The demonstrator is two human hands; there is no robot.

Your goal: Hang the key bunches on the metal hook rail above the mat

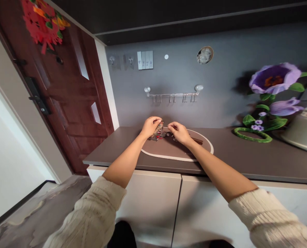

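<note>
My left hand (150, 126) is closed in a pinch over the mat, gripping the top of a brown patterned keychain (158, 131) with pale lettering. Below it, small red and metallic pieces (157, 138) lie on or hang close to the mat; I cannot tell which. My right hand (179, 132) is close by on the right, thumb and fingertips pressed together. Anything in that pinch is too small to make out. Small dark and shiny items (168, 134) show between the hands. Both hands are above a brown oval mat (169, 155) with a white rim.
A clear rail with several hooks (172, 95) is fixed to the grey wall behind. A brown flat strip (197, 141) lies on the mat's right side. Farther right on the dark countertop (228, 162) stand purple plush flowers (272, 81) and a pale lampshade-like object (302, 131).
</note>
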